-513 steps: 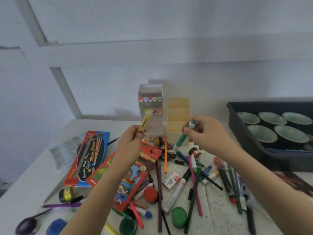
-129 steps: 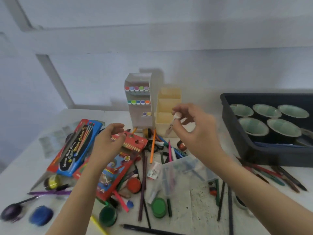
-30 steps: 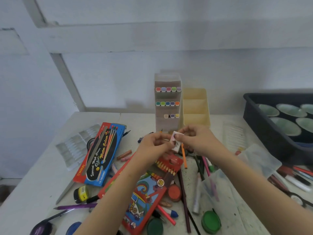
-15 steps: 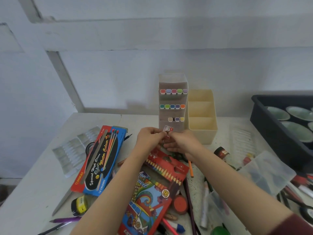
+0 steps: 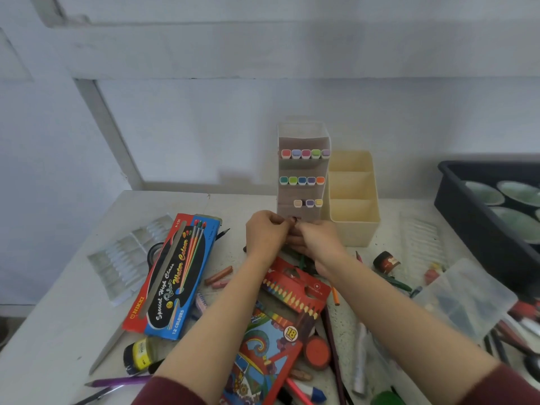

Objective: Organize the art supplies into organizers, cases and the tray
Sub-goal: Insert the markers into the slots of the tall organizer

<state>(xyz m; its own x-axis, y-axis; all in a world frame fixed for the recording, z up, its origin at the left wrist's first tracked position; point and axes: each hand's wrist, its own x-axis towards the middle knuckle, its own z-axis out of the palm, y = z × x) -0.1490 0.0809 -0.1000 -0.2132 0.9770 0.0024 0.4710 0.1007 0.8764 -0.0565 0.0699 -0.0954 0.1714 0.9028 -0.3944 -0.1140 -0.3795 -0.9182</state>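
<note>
Marker organizer: three rows colour-capped markers; black tray: green cups.

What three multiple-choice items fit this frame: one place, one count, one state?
1. The cream organizer stands where, relative to the marker organizer? A left of it; B right of it; C on top of it.
2. Marker caps in its lowest filled row? A three; B five; C seven.
3. The left hand and right hand are: A lying flat, open; B apart, idle; C together, pinching a small item.
B: the cream one sits beside its right wall. A: three caps show there. C: both hands' fingers meet on the item in front of the marker organizer.
</note>
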